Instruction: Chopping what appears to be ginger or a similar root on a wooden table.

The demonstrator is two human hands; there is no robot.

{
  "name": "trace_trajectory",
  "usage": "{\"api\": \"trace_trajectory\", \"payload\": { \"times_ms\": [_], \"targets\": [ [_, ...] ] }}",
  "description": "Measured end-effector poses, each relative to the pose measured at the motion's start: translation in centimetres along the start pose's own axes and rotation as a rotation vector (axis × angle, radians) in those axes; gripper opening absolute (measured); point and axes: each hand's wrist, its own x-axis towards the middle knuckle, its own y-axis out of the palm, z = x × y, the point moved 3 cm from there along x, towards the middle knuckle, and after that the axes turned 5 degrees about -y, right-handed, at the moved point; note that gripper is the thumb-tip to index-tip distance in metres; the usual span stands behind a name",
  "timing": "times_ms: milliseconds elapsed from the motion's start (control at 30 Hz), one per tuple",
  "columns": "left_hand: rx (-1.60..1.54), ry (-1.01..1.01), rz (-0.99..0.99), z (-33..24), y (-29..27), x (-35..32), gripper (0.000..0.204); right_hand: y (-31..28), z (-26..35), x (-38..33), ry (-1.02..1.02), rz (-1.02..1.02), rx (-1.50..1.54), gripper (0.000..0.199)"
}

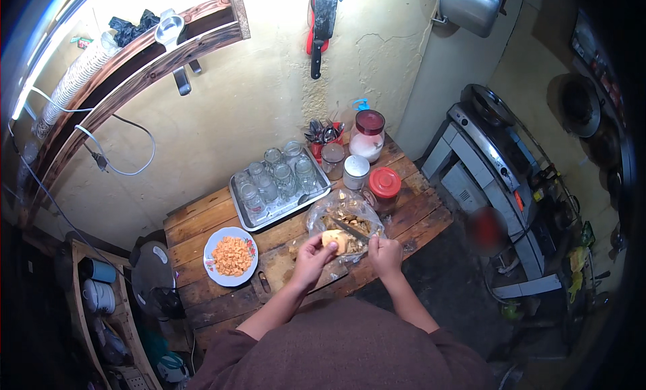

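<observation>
My left hand (309, 263) is closed round a pale yellow piece that looks like a peeled potato (335, 240). In my right hand (385, 257) is the handle of a knife (350, 230), its blade lying close over the potato's upper side; whether it touches cannot be told. Beneath both hands an opened clear plastic bag (323, 207) holds brownish peelings. A wooden cutting board (274, 274) with a handle slot lies under my left forearm and partly under the bag. To the left stands a white flowered plate (210, 245) heaped with small orange cubes (233, 257), perhaps diced carrot.
Behind the bag, a metal tray (250, 223) carries several upside-down glass jars. Lidded containers, including a red-topped jar (384, 183), and a red cutlery holder (327, 146) stand at the table's back right. A stove (490, 146) is right; a cleaver (324, 27) hangs on the wall.
</observation>
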Motion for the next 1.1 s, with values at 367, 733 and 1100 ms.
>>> {"api": "trace_trajectory", "payload": {
  "times_ms": [367, 733, 1100],
  "targets": [
    [0.157, 0.235, -0.012, -3.1, 0.3, -0.1, 0.033, -1.9, 3.2, -0.3, -0.040, 0.020, 0.243, 0.040],
    [0.196, 0.227, -0.065, -2.4, 1.1, -0.4, 0.026, -2.4, 4.8, -0.1, -0.166, -0.081, 0.067, 0.036],
    [0.291, 0.254, -0.005, -1.5, 1.7, -0.1, 0.029, -1.1, 0.7, 0.9, 0.126, 0.035, 0.198, 0.043]
  ]
}}
